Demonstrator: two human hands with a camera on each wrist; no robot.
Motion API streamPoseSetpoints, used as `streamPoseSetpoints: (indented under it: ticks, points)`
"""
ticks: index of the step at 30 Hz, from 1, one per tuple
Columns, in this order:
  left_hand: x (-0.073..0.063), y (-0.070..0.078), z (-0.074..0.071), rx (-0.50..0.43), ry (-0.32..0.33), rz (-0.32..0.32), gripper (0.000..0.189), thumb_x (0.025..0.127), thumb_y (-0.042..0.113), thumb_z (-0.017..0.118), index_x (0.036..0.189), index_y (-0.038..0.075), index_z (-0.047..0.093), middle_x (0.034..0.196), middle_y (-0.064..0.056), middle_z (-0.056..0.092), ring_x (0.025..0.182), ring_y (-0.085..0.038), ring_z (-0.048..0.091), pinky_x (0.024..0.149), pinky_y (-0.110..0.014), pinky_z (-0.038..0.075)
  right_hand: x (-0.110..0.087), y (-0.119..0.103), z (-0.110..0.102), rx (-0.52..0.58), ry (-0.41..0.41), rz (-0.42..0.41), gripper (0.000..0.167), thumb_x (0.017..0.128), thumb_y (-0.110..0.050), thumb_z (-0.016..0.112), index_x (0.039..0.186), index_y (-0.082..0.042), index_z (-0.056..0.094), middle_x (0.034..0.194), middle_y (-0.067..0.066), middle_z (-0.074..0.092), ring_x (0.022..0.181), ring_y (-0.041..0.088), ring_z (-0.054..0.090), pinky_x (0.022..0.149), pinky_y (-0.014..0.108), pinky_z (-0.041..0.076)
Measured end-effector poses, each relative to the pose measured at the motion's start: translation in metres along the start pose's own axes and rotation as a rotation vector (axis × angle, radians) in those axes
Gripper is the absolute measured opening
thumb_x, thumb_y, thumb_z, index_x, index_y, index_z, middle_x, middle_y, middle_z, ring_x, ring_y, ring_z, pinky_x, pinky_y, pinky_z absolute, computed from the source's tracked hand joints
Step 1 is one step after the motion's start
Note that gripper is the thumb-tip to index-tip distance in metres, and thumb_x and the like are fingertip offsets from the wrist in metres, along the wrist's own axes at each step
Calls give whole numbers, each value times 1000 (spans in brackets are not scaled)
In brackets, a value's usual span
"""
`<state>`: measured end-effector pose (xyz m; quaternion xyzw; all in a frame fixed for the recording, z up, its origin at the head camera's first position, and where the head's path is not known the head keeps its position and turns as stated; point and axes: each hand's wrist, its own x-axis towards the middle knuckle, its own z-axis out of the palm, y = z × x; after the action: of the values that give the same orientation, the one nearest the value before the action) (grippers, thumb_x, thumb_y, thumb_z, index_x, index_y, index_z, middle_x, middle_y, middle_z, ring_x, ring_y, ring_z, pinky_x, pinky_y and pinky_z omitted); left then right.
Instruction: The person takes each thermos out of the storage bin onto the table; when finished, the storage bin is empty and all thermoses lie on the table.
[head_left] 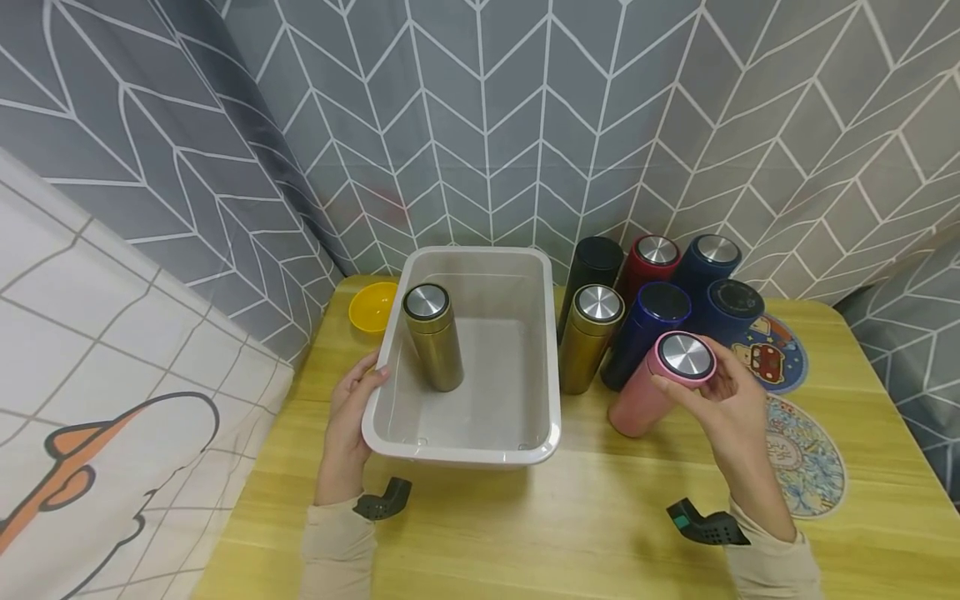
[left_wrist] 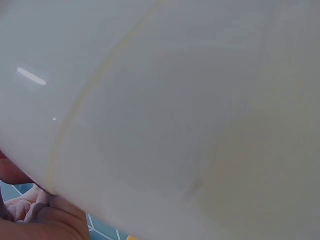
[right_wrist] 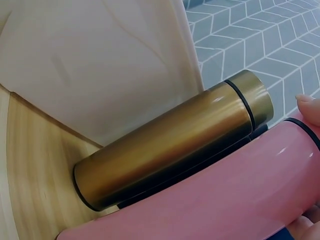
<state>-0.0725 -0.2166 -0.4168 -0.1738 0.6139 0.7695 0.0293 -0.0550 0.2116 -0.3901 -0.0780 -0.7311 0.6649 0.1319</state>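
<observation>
My left hand (head_left: 351, 408) grips the left rim of a light grey plastic bin (head_left: 551, 367), thumb over the edge. In the left wrist view the bin's wall (left_wrist: 150, 125) hides most of that hand (left_wrist: 45, 215). A gold thermos (head_left: 438, 350) with a steel-topped lid stands inside, near the left wall. To the right of the bin, my right hand (head_left: 731, 404) holds a pink thermos (head_left: 645, 396) round its top. The pink thermos (right_wrist: 210, 200) lies close beside a second gold thermos (right_wrist: 170, 142) in the right wrist view. Whether its base touches the table cannot be told.
Behind the pink thermos stand black (head_left: 597, 254), red (head_left: 651, 258), dark blue (head_left: 708, 258) and bright blue (head_left: 648, 329) thermoses, among others. A yellow bowl (head_left: 371, 307) sits left of the bin. Round patterned mats (head_left: 806, 458) lie at right. A patterned curtain (head_left: 487, 125) hangs behind the table.
</observation>
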Motion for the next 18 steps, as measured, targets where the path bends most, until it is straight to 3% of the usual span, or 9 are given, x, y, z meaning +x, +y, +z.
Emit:
streamPoseSetpoints:
  ticks: [18]
  points:
    - [0,0,0,-25,-4,12,37,98,16,56,135,15,55,109,13,70,106,-13,65,92,-33,57,0,1,4,16,-25,-11,68,77,5,81,139,-10,57,128,-6,63,119,3,59,97,5,44]
